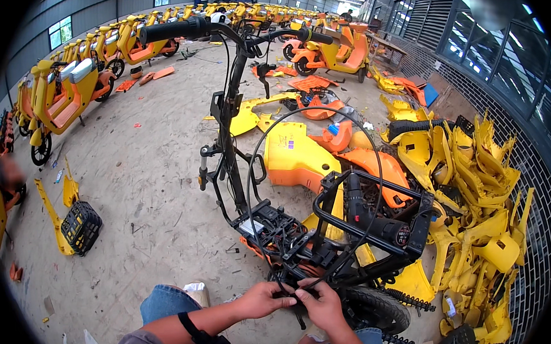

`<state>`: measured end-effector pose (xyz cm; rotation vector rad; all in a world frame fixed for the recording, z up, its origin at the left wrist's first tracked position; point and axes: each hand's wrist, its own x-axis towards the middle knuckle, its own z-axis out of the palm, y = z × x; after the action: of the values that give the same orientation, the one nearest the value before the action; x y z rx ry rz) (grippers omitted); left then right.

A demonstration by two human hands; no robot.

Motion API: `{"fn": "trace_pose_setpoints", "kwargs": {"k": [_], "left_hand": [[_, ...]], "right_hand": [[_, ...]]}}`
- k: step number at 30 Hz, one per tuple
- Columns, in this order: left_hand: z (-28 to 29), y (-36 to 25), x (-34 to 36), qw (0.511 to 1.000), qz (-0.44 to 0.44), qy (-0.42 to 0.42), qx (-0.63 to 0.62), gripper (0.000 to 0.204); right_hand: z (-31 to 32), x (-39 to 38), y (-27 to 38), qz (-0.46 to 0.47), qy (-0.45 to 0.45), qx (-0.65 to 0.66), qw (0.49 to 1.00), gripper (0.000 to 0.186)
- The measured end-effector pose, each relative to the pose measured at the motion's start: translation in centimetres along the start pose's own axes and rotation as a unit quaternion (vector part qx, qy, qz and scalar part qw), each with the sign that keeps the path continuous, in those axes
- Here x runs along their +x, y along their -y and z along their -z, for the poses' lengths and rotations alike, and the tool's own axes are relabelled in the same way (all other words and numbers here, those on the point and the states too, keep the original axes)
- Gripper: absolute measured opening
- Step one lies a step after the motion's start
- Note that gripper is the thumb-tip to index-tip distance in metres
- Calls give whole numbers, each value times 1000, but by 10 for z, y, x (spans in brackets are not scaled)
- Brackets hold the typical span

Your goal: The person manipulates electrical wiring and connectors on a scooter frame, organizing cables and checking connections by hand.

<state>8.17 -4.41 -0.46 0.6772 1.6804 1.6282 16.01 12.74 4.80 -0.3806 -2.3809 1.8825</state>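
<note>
The dark wiring (pixel 289 290) sits at the foot of the stripped scooter frame (pixel 226 137), our left hand (pixel 267 300) and right hand (pixel 321 305) closed on it, pinching. We seem to be working it by fingertip, which calls for a steady grip. From there, the tyre (pixel 383 313) crowds three o'clock, yellow panels (pixel 498 253) two; the concrete floor (pixel 150 179) at ten gives us room.

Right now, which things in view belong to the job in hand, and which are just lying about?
Likely part of it: stripped scooter frame, looped black cable, rear wheel, apparent power drill.

Apparently lying about: heaped yellow panels, orange panels, black basket.
</note>
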Motion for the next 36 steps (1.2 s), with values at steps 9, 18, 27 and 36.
{"fn": "trace_pose_setpoints", "kwargs": {"k": [9,18,27,36], "left_hand": [[3,-3,2,1000,10,-7,-17,25],[2,-5,0,999,5,-28,-37,24],[2,2,2,997,-3,-23,-68,23],[9,1,5,985,-8,-123,-121,22]], "right_hand": [[-2,1,-13,0,-18,41,999,22],[-5,1,-11,-15,-16,56,998,20],[-8,-2,-1,-8,-33,32,999,22],[-18,1,-10,-27,50,-14,998,47]]}}
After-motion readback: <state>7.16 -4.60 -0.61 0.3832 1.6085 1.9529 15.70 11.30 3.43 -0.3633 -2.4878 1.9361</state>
